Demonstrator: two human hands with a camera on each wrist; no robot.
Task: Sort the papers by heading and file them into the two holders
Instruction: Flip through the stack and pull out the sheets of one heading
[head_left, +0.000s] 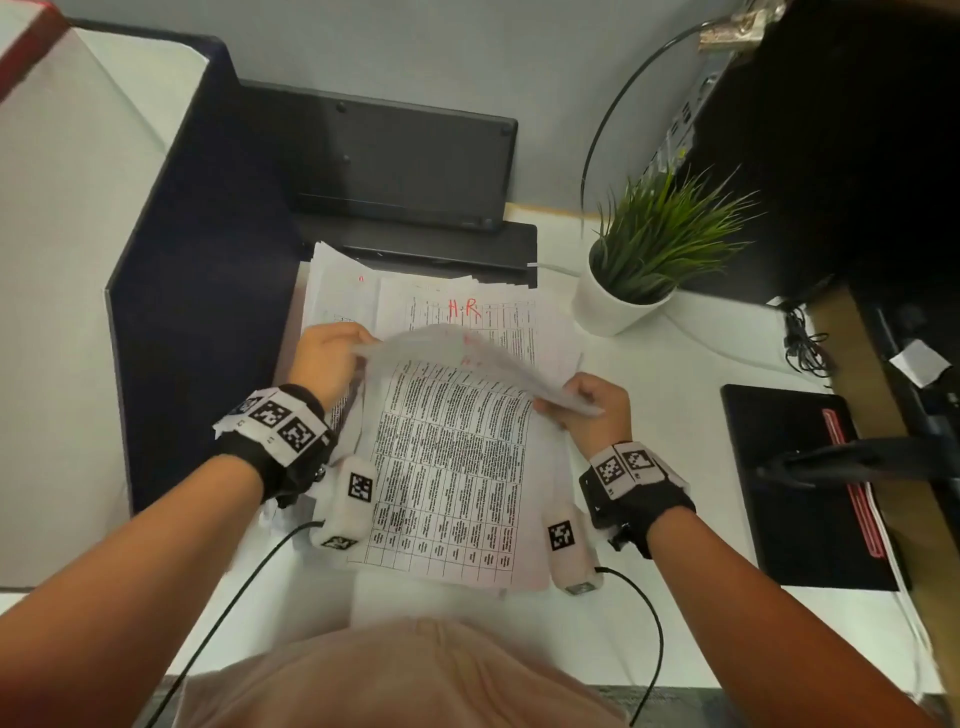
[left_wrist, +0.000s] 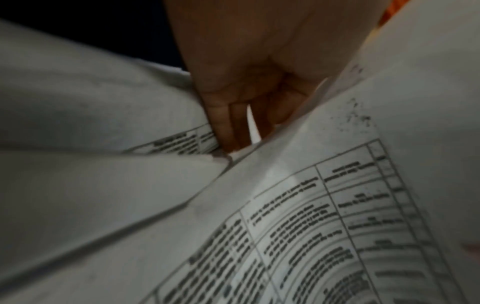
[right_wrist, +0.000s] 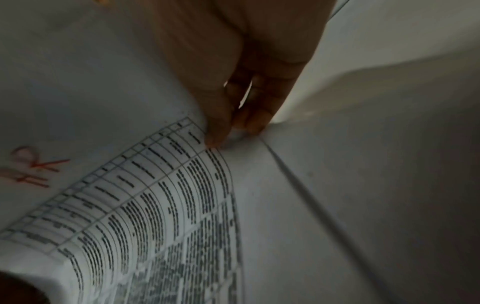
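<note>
A printed table sheet (head_left: 447, 467) lies on top of a near pile of papers on the white desk. Both hands lift a blurred sheet (head_left: 467, 353) above its far edge. My left hand (head_left: 327, 358) pinches that sheet's left corner; my right hand (head_left: 592, 405) pinches its right corner. Behind lies a second pile (head_left: 519, 322) whose top sheet is marked "H.R" in red. In the left wrist view the fingers (left_wrist: 228, 123) curl among paper edges. In the right wrist view the fingertips (right_wrist: 221, 131) pinch a sheet with a red heading (right_wrist: 36, 168). A black holder (head_left: 405, 161) stands at the back.
A potted green plant (head_left: 649, 244) in a white pot stands right of the piles. A black pad with a red pen (head_left: 805, 483) lies at the right. A dark partition (head_left: 197, 291) bounds the left side. Cables run over the desk's front edge.
</note>
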